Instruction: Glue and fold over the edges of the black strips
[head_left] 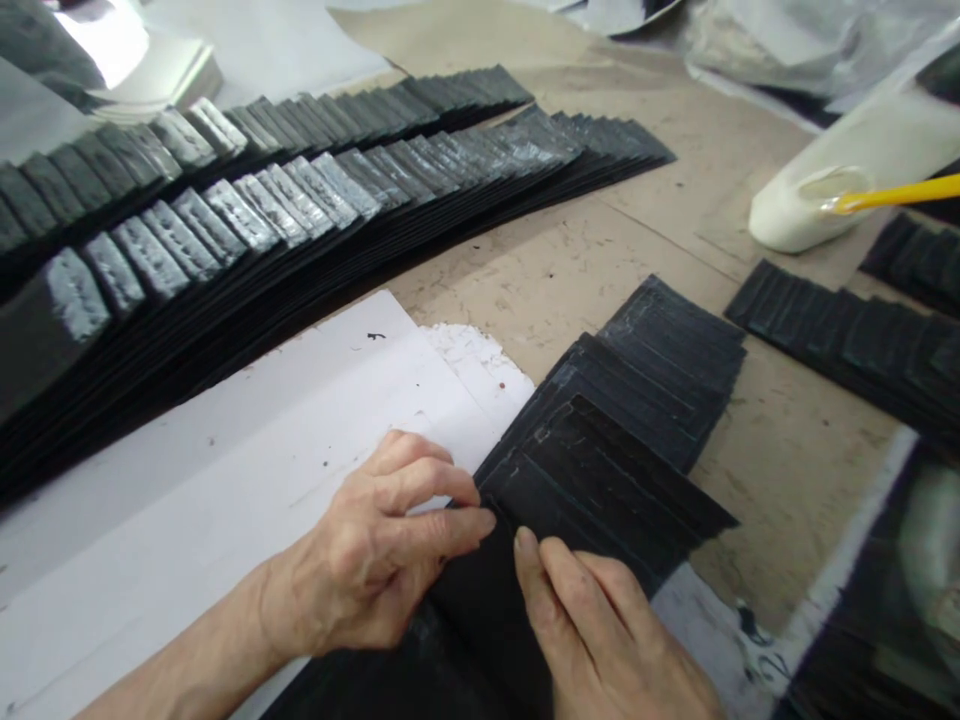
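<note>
My left hand [375, 550] is closed, its thumb and index finger pinching the edge of a black, leather-like piece [487, 610]. Close by on the right, my right hand [607, 620] also has its fingers drawn together on the same piece; its fingertips are partly hidden. Beyond my fingertips lies a stack of overlapping black pieces [600, 460] with thin lines along their edges. The near part of the held piece runs out of the frame at the bottom.
Two long fanned rows of black strips [300, 200] with shiny ends cross the back left. A white board [247, 450] lies under my left arm. At the right stand a cream bottle [810, 190] with a yellow stick [900, 193] and more black strips [847, 330].
</note>
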